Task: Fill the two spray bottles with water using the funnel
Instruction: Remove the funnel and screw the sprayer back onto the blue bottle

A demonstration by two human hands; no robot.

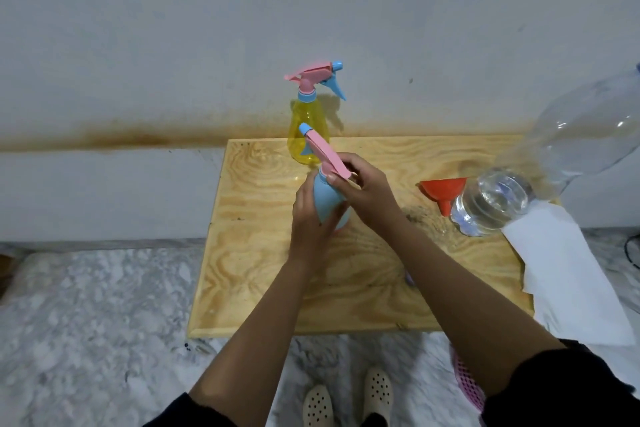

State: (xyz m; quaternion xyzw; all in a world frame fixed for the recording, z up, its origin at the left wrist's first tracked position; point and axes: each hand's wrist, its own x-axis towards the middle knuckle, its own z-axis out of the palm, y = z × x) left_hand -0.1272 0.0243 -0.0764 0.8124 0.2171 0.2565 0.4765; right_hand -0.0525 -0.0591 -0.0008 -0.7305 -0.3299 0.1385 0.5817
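The blue bottle (329, 204) stands at the middle of the board (249, 253), clasped between both hands, its long axis nearly upright with the top leaning a little away and to the left; its pink spray head (323, 158) points its blue nozzle up toward the wall. The left hand (311, 229) wraps the bottle's body from the left side, fingers curled round the lower bulge, holding it steady; the right hand (367, 191) comes in from the right and closes on the rear of the spray head at the neck, thumb on top, which reads as a grip for twisting the head off, or on, though which of the two cannot be told. Both forearms reach forward and converge on the bottle, elbows wide. Behind it, near the wall edge of the board, the yellow bottle (306, 128) stands upright with its head in place, untouched; farther right the red funnel (443, 192) lies on its side, touching the base of the big water bottle (519, 184), which is tilted and partly full. The funnel lies nearer the right hand, so that hand would most easily fetch it; a white paper (568, 274) hangs over the board's right edge.
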